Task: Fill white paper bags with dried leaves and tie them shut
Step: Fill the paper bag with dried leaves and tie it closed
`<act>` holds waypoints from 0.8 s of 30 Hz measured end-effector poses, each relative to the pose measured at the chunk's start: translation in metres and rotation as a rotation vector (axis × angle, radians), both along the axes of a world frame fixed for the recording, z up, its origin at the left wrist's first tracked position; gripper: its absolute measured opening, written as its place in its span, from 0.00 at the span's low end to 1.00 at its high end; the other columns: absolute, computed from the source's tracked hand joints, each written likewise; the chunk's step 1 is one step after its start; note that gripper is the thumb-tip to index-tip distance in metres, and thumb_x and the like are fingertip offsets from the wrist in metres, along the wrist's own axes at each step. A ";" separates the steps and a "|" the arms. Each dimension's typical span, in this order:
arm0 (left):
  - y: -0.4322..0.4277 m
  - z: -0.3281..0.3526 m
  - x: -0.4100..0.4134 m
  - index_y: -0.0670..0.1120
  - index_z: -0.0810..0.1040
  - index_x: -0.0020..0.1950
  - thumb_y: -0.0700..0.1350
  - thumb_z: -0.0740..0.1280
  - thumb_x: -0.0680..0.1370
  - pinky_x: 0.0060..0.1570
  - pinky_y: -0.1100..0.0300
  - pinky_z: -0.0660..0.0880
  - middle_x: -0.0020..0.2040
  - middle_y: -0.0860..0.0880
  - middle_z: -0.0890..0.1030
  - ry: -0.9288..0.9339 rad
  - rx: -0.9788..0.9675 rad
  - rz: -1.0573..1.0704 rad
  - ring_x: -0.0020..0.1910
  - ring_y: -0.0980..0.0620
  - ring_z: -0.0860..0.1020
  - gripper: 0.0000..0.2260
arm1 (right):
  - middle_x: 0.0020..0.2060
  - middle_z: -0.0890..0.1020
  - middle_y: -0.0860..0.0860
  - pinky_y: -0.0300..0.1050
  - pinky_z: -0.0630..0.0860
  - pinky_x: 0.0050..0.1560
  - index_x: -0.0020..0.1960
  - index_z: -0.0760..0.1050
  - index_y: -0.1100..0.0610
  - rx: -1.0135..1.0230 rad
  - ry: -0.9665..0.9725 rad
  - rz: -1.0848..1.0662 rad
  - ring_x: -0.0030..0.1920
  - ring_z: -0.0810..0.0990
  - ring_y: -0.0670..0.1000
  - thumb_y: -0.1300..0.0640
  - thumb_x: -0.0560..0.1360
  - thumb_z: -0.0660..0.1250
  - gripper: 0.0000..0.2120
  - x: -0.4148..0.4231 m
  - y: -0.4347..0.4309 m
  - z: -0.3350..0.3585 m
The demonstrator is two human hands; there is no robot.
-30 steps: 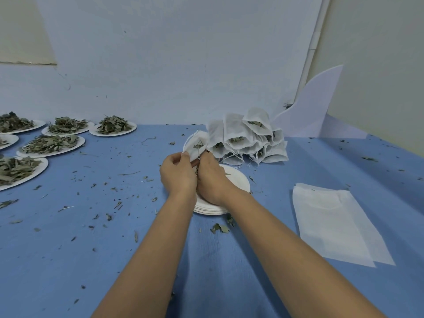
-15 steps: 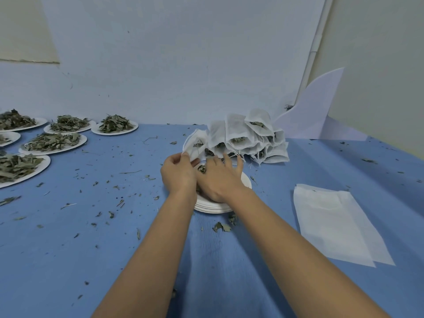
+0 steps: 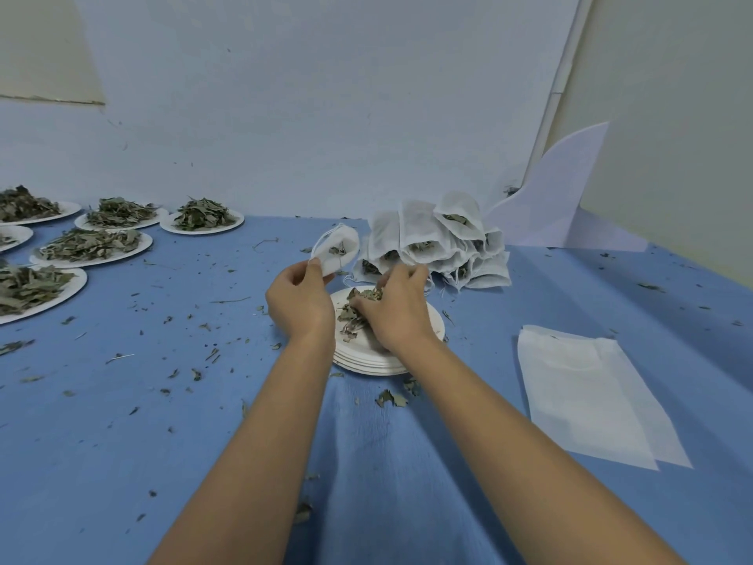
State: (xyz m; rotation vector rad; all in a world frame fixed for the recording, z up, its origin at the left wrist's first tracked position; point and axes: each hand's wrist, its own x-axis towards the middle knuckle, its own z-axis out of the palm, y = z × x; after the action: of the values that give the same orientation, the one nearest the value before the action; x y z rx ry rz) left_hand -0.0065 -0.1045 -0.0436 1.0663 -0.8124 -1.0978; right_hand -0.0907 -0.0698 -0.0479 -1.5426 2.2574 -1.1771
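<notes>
left hand (image 3: 299,303) pinches small white paper bag (image 3: 338,246) by its lower edge, held up, long axis tilting up-right. right hand (image 3: 393,307), nearer, just below-right, fingers curled into loose grey-green dried leaves (image 3: 352,311) on stacked white paper plates (image 3: 366,360).

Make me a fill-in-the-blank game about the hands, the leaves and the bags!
The left hand holds up a small bag coloured ____.
The right hand grabs dried leaves from the ____ plate of the plate stack.
The tablecloth is ____.
The flat white bags lie on the person's ____ side.
Missing words: white, top, blue, right.
</notes>
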 end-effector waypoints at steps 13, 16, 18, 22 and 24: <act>0.003 -0.002 0.001 0.46 0.79 0.43 0.43 0.66 0.78 0.42 0.64 0.74 0.41 0.50 0.83 -0.102 -0.026 0.027 0.43 0.54 0.82 0.05 | 0.59 0.75 0.59 0.46 0.65 0.44 0.55 0.74 0.63 0.259 0.335 0.046 0.56 0.74 0.59 0.62 0.80 0.55 0.11 0.006 0.015 0.000; 0.004 -0.001 0.002 0.48 0.80 0.43 0.43 0.66 0.78 0.47 0.61 0.76 0.43 0.49 0.83 -0.122 -0.038 0.021 0.46 0.52 0.82 0.05 | 0.50 0.79 0.59 0.45 0.63 0.40 0.52 0.74 0.61 0.210 0.370 0.018 0.48 0.74 0.58 0.67 0.78 0.55 0.10 0.006 0.019 -0.004; 0.004 -0.001 0.003 0.48 0.82 0.46 0.44 0.66 0.78 0.48 0.62 0.75 0.45 0.49 0.84 -0.173 -0.040 0.033 0.48 0.52 0.82 0.05 | 0.43 0.80 0.58 0.45 0.65 0.38 0.48 0.77 0.60 0.145 0.329 0.005 0.42 0.71 0.56 0.68 0.75 0.56 0.12 0.005 0.022 -0.005; 0.007 -0.002 0.003 0.44 0.84 0.51 0.46 0.66 0.78 0.44 0.68 0.70 0.48 0.50 0.84 -0.265 -0.069 0.066 0.46 0.56 0.79 0.09 | 0.45 0.83 0.57 0.52 0.77 0.46 0.52 0.83 0.58 0.026 0.213 0.016 0.47 0.78 0.56 0.70 0.73 0.59 0.16 0.003 0.023 -0.005; 0.007 -0.003 0.002 0.44 0.84 0.51 0.46 0.66 0.78 0.35 0.77 0.67 0.45 0.52 0.82 -0.307 -0.088 0.073 0.37 0.61 0.76 0.09 | 0.45 0.84 0.57 0.52 0.77 0.46 0.51 0.83 0.57 0.006 0.208 0.017 0.46 0.78 0.57 0.71 0.72 0.58 0.18 0.004 0.022 -0.006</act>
State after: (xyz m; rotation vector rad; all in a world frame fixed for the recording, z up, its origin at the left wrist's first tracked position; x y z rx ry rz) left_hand -0.0048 -0.0971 -0.0463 1.1969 -1.0459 -0.8394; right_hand -0.0870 -0.0474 -0.0534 -1.7520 2.3656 -1.0487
